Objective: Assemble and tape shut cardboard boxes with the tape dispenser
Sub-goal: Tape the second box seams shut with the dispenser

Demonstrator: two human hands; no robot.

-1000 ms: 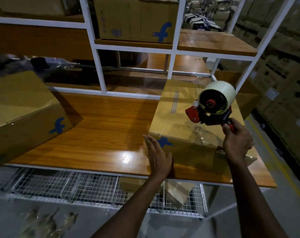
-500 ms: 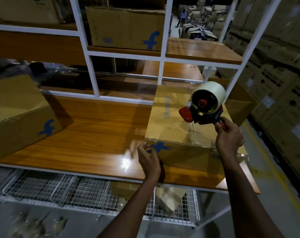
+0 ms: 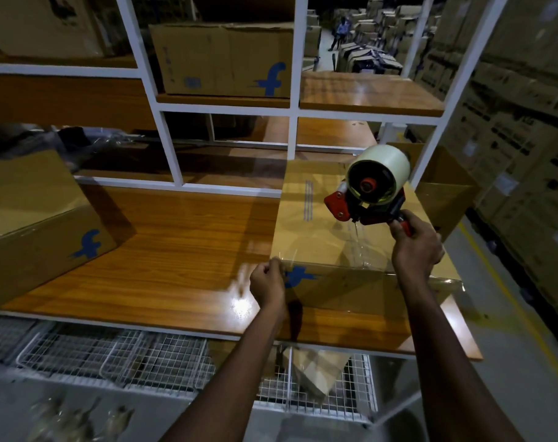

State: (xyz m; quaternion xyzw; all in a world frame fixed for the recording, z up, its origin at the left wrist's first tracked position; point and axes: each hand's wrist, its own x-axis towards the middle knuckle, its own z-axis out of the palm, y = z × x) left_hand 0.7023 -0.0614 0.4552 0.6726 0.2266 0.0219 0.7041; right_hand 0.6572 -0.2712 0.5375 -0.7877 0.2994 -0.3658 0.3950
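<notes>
Wooden worktop (image 3: pixel 182 250) is carrying a closed cardboard box (image 3: pixel 312 231) at its right end.
A second box (image 3: pixel 32 224) is lying tilted at the left edge. The tape dispenser (image 3: pixel 371 186) is hovering above the right box's top, with clear tape (image 3: pixel 358 239) running down from it onto the near edge. The right hand (image 3: pixel 414 247) is gripping the dispenser's red handle, fingers wrapped round it. The left hand (image 3: pixel 268 283) is sitting at the box's near left corner, fingers curled; cannot tell whether it is pinching the tape end.

A glossy wooden table (image 3: pixel 182 250) carries one cardboard box (image 3: pixel 316 224) at its right end, a second box (image 3: pixel 32 218) at left.
</notes>
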